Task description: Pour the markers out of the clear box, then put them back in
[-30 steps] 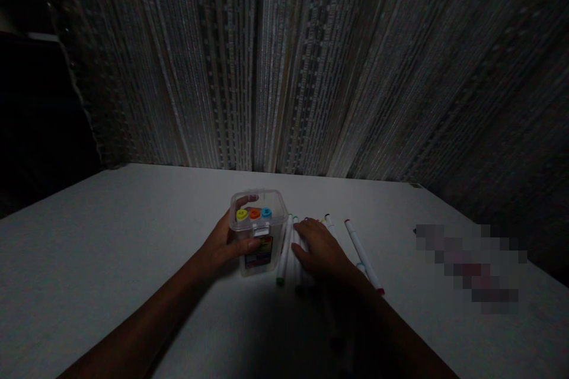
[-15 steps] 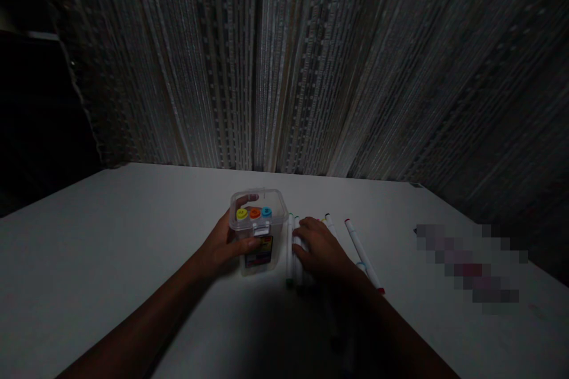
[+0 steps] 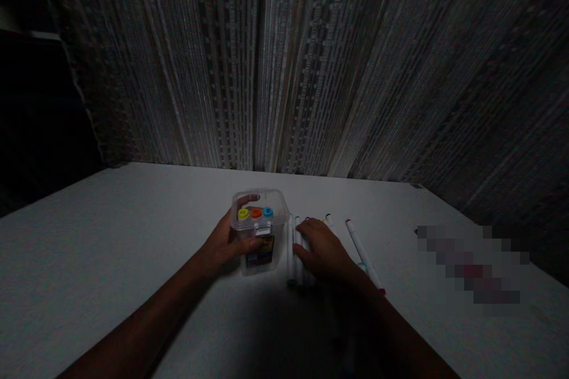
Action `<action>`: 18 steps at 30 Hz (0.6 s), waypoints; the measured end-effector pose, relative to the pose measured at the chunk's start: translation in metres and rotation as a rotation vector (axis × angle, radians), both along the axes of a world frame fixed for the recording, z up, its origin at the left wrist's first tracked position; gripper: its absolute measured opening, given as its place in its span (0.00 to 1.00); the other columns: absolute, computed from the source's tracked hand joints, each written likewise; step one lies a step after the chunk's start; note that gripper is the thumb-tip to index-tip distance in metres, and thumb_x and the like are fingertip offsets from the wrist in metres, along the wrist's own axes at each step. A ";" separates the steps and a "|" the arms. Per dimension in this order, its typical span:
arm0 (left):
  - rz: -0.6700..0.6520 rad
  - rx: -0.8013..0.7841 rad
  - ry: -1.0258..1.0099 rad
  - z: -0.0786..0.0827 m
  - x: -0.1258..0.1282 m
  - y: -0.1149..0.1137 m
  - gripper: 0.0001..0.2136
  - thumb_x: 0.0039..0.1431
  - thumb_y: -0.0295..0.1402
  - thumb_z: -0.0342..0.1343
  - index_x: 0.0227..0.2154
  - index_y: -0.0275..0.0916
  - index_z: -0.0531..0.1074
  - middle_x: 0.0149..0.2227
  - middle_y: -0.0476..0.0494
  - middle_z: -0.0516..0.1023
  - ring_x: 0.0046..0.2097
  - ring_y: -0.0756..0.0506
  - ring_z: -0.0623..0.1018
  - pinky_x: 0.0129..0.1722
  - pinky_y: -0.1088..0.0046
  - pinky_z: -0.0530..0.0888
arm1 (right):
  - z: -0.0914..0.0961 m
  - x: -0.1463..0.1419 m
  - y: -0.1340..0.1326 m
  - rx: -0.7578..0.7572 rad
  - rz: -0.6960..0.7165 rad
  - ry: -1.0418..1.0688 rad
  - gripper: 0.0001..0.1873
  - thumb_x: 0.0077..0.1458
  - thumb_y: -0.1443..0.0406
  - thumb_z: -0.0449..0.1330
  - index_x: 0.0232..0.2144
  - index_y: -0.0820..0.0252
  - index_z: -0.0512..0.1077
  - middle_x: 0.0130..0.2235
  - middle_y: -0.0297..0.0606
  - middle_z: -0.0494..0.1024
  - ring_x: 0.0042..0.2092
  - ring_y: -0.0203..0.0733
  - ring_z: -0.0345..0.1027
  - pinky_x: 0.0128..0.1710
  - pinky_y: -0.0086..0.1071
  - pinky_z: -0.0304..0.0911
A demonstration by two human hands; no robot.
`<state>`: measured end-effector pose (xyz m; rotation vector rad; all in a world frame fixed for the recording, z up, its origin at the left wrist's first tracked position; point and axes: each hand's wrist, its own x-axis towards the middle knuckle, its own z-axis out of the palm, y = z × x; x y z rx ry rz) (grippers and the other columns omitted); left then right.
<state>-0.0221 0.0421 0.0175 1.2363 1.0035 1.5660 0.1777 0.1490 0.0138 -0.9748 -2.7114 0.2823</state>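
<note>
Left hand (image 3: 224,243) grips the clear box (image 3: 276,246), which seems to steady it upright, short of the surface's (image 3: 133,207) far edge; right hand (image 3: 322,247) curls over white markers (image 3: 291,251) just beside, perhaps gathering them, though I cannot tell its grip.

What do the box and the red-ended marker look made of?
Box: likely clear, fairly glossy plastic; part of the left hand shows through, and the rim catches light. Red-ended marker: probably smooth plastic, from its even white barrel; gloss unclear in dim light.

1 box (image 3: 265,251) w/ 3 mkrs (image 3: 256,212), 6+ loose mkrs (image 3: 361,249).
</note>
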 end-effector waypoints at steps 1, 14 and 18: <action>0.001 0.000 0.003 -0.001 0.000 0.000 0.35 0.44 0.31 0.66 0.56 0.44 0.58 0.48 0.39 0.76 0.48 0.37 0.77 0.48 0.58 0.72 | 0.000 0.000 0.000 0.001 0.003 0.008 0.18 0.54 0.64 0.57 0.47 0.66 0.70 0.49 0.49 0.72 0.53 0.48 0.61 0.55 0.42 0.54; -0.014 0.017 0.002 -0.002 -0.001 0.000 0.34 0.45 0.32 0.66 0.55 0.43 0.59 0.49 0.38 0.75 0.49 0.36 0.76 0.49 0.60 0.72 | -0.005 -0.002 0.001 0.019 -0.009 -0.031 0.19 0.54 0.63 0.56 0.46 0.67 0.71 0.53 0.52 0.70 0.56 0.50 0.60 0.58 0.43 0.53; -0.019 0.027 0.004 -0.001 -0.001 0.001 0.34 0.45 0.32 0.66 0.55 0.44 0.58 0.48 0.39 0.76 0.49 0.37 0.76 0.48 0.61 0.72 | -0.003 -0.002 -0.001 0.009 -0.019 -0.028 0.20 0.54 0.63 0.56 0.47 0.68 0.71 0.53 0.52 0.70 0.57 0.51 0.59 0.58 0.43 0.52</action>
